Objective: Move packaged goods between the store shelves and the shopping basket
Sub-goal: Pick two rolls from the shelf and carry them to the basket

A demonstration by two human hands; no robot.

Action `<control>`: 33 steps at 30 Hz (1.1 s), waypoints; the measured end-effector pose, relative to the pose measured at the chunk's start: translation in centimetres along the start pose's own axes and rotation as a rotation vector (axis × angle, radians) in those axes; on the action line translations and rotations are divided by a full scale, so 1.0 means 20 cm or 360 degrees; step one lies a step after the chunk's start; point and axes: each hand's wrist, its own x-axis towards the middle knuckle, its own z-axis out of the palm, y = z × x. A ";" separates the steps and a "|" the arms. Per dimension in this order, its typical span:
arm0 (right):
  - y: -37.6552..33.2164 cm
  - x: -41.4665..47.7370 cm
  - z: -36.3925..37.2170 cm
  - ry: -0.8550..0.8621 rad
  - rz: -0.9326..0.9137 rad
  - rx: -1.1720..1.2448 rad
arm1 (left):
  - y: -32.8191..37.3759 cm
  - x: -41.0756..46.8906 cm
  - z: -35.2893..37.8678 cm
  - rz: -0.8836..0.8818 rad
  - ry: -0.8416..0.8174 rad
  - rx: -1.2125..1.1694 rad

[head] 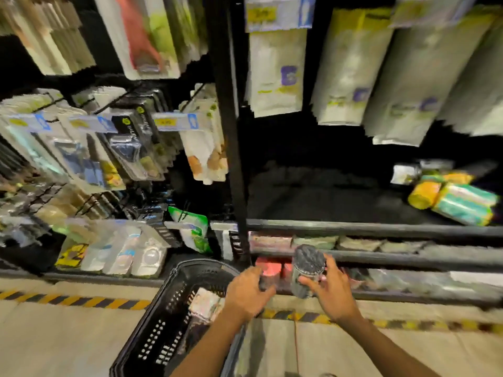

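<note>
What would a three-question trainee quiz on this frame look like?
1. Which of the hands holds the grey cylindrical pack? A left; B right; C neither.
2. True or false: the black basket is empty.
3. Fill in: the floor tape along the shelf base is striped yellow and ____.
Key: 1 B, the right hand grips it. 2 False, a pale packet lies inside. 3 black.
</note>
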 end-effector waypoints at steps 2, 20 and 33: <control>0.10 -0.07 -0.17 0.0175 0.0073 0.0015 | 0.18 0.04 0.07 0.0161 -0.0042 0.0096; 1.15 -1.20 -1.76 0.1288 0.0541 0.0106 | 2.16 -0.23 1.17 0.1265 -0.0506 0.0483; 1.70 -1.40 -2.43 0.1816 0.0843 0.0220 | 3.17 -0.09 1.89 0.1723 -0.0837 0.0721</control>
